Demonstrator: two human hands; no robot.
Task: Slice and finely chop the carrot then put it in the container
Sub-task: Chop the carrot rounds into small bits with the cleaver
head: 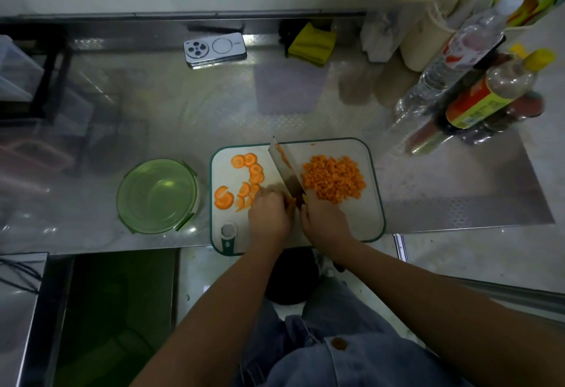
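A white cutting board (pixel 360 221) with a green rim lies on the steel counter. Several round carrot slices (pixel 252 172) curve along its left half, and a heap of finely chopped carrot (pixel 333 178) sits on its right half. A broad knife (pixel 286 171) stands between them, blade pointing away, with carrot bits stuck to it. My right hand (pixel 324 218) grips the knife handle. My left hand (pixel 269 212) has curled fingers holding carrot pieces against the blade. A round green container (pixel 158 195) sits empty to the left of the board.
A phone (pixel 215 49) lies at the back of the counter beside a yellow cloth (pixel 312 42). Bottles (pixel 477 80) and jars crowd the back right. A dark rack (pixel 36 80) stands at the far left. The counter's front edge runs just under the board.
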